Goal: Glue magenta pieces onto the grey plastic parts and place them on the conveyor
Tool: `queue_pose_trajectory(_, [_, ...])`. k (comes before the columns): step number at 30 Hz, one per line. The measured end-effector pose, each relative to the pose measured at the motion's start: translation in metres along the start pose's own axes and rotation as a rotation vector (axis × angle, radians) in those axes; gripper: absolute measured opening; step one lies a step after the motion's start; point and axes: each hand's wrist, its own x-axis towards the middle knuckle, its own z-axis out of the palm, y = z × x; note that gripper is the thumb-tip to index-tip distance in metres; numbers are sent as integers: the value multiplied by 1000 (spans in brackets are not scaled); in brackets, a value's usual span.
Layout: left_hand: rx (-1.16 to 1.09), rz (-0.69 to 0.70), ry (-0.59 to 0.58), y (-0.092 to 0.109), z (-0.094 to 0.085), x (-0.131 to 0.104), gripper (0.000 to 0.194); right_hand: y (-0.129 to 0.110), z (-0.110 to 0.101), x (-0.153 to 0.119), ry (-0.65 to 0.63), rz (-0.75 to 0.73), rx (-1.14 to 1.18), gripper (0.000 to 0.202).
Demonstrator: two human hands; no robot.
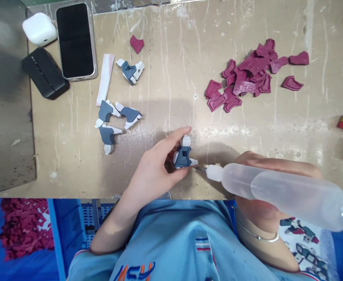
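Near the table's front edge, my left hand point(162, 160) pinches a small blue-grey and white plastic part point(183, 157) between thumb and fingers. My right hand point(256, 207) is wrapped round a translucent squeeze bottle point(283, 191), held tilted almost flat. The bottle's thin needle tip points left and is close to the part's lower right corner; whether it touches, I cannot tell. To the left lie several similar blue-grey and white parts point(106, 111). A pile of maroon plastic pieces point(253, 68) sits at the back right, and one maroon piece point(136, 44) lies alone at the back left.
At the back left are a phone point(74, 41), a white earbud case point(39, 29), a black box-shaped item point(45, 73) and a white strip point(105, 80). A metal box point(7, 101) borders the left side. Below the table, blue bins point(66, 234) hold more pieces.
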Motion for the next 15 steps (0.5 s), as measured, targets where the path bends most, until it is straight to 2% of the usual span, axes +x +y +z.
queue_pose_trajectory(5, [-16,4,18,-1,1,0,73,4,-7,1,-30,-114,-19,43])
queue_pose_trajectory(8, [-16,4,22,-2,2,0,74,2,-8,0,-48,-83,-9,40])
queue_pose_trajectory(11, [-12,11,15,-1,1,-1,74,-2,-6,-1,-10,-48,8,38])
queue_pose_trajectory(15, [-9,16,6,0,1,-1,76,-2,-3,0,-29,-80,8,37])
